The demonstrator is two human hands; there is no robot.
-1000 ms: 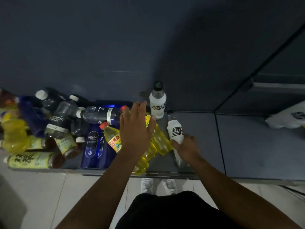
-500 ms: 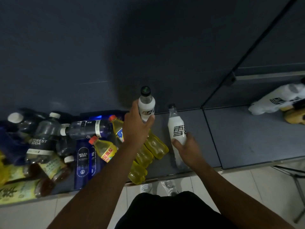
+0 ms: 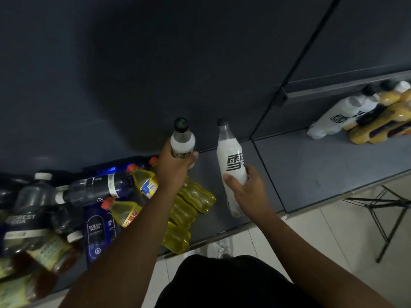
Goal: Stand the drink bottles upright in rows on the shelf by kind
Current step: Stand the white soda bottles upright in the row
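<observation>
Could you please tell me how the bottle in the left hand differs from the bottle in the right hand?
The left-hand bottle is squat with a wide dark cap; the right-hand bottle is taller and slimmer with a small cap. The left hand wraps the first from behind, hiding most of its label; the right hand grips the second low, leaving its large dark characters plain. Both are white and roughly upright.

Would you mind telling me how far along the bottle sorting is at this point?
Early. Done: a few white and yellow bottles grouped on the right shelf section. In hand: the left hand holds a short white bottle, the right hand a tall white bottle. Left: the mixed pile of yellow, dark and blue bottles lying down.
</observation>
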